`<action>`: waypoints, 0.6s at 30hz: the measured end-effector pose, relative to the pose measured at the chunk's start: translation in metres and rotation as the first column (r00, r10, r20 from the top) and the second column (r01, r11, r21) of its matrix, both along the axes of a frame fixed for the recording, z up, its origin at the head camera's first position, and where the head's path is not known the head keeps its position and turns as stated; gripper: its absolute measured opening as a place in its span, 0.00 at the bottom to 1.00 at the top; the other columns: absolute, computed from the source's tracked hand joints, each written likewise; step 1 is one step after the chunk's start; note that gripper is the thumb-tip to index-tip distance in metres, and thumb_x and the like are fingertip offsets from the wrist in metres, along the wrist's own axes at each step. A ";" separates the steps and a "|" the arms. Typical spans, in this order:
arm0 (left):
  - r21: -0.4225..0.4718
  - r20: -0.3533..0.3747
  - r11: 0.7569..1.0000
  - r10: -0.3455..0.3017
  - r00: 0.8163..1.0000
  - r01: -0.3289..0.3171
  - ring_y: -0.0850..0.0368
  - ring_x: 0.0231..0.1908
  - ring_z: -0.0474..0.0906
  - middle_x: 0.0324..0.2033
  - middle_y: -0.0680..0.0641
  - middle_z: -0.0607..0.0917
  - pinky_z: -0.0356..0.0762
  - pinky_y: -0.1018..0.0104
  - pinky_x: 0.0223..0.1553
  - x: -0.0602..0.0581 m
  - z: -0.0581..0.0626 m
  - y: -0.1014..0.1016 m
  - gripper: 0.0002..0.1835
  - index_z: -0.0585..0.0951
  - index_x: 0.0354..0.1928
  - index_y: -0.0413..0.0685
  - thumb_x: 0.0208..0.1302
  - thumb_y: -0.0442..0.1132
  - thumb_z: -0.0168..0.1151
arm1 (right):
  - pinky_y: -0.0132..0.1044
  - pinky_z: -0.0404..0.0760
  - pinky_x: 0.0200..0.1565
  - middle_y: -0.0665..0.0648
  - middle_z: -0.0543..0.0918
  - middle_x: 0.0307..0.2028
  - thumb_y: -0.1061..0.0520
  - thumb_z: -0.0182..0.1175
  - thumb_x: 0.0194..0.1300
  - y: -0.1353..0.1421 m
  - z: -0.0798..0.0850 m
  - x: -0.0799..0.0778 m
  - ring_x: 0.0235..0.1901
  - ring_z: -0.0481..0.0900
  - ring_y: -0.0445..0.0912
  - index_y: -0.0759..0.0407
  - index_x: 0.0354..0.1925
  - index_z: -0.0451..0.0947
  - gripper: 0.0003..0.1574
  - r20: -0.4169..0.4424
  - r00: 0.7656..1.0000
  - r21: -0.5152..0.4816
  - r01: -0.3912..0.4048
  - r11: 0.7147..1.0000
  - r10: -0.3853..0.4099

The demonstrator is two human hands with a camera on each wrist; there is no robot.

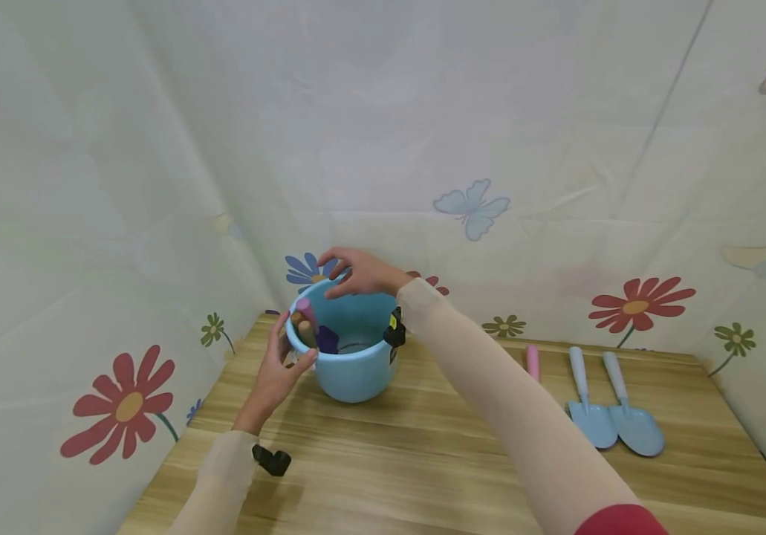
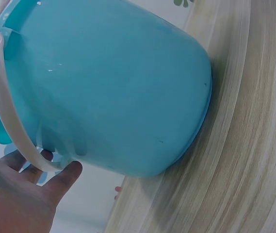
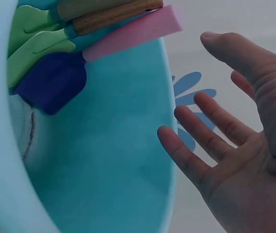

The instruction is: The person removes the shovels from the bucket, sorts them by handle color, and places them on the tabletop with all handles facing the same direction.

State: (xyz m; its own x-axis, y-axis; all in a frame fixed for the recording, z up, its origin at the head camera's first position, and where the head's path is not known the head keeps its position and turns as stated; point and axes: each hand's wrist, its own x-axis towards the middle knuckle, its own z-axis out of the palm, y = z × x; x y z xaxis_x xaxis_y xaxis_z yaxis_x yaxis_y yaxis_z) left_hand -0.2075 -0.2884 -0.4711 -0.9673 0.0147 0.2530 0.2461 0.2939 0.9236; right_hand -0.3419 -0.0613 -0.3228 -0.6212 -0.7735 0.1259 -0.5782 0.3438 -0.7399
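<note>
A light blue bucket stands on the wooden table, its white carrying handle hanging down the side. My left hand grips the bucket at its left rim, thumb toward the front and fingers round the side. Over the far rim hovers my right hand, fingers spread and holding nothing. Inside the bucket, a navy toy shovel with a pink handle leans beside two green tools with wooden handles.
To the right on the table lie two light blue shovels, one beside the other. A pink handle shows partly behind my right forearm. A flower-printed cloth hangs close behind the bucket.
</note>
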 end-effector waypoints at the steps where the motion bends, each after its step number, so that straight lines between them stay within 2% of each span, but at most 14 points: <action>1: 0.001 0.000 1.000 -0.001 1.000 0.001 0.37 0.78 0.48 0.80 0.39 0.52 0.56 0.24 0.65 0.000 0.000 0.000 0.48 0.43 0.81 0.74 0.72 0.49 0.64 | 0.47 0.84 0.52 0.66 0.76 0.66 0.53 0.72 0.66 -0.002 0.000 0.001 0.58 0.81 0.56 0.50 0.70 0.68 0.39 0.006 1.000 0.007 -0.003 1.000 0.003; 8: 0.014 0.006 1.000 -0.008 1.000 0.008 0.38 0.78 0.48 0.80 0.40 0.52 0.55 0.24 0.65 0.000 0.000 0.000 0.47 0.43 0.81 0.74 0.73 0.48 0.64 | 0.53 0.82 0.55 0.66 0.74 0.66 0.58 0.71 0.67 -0.014 -0.003 0.004 0.59 0.80 0.56 0.52 0.69 0.68 0.37 0.101 0.994 0.045 -0.042 0.998 0.038; 15: 0.011 0.020 1.000 0.003 1.000 -0.003 0.38 0.78 0.48 0.80 0.41 0.52 0.55 0.24 0.66 0.001 0.000 0.001 0.48 0.43 0.81 0.76 0.72 0.50 0.64 | 0.55 0.82 0.55 0.63 0.78 0.62 0.58 0.71 0.66 -0.028 -0.009 0.005 0.56 0.82 0.54 0.51 0.68 0.70 0.36 0.124 0.991 0.067 -0.065 0.996 0.057; 18: 0.013 0.017 1.000 0.004 1.000 -0.004 0.38 0.78 0.47 0.80 0.41 0.52 0.55 0.24 0.66 0.001 0.000 0.001 0.48 0.43 0.81 0.74 0.72 0.51 0.65 | 0.51 0.83 0.53 0.61 0.79 0.60 0.58 0.71 0.66 -0.032 -0.011 0.007 0.54 0.83 0.52 0.52 0.67 0.72 0.34 0.131 0.990 0.074 -0.068 0.995 0.058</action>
State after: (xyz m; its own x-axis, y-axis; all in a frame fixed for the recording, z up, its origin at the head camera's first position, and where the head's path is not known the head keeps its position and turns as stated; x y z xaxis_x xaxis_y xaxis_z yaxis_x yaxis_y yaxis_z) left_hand -0.2069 -0.2870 -0.4708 -0.9715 0.0080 0.2369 0.2294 0.2828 0.9313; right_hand -0.3352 -0.0936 -0.3336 -0.5779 -0.8160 -0.0138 -0.5027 0.3692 -0.7817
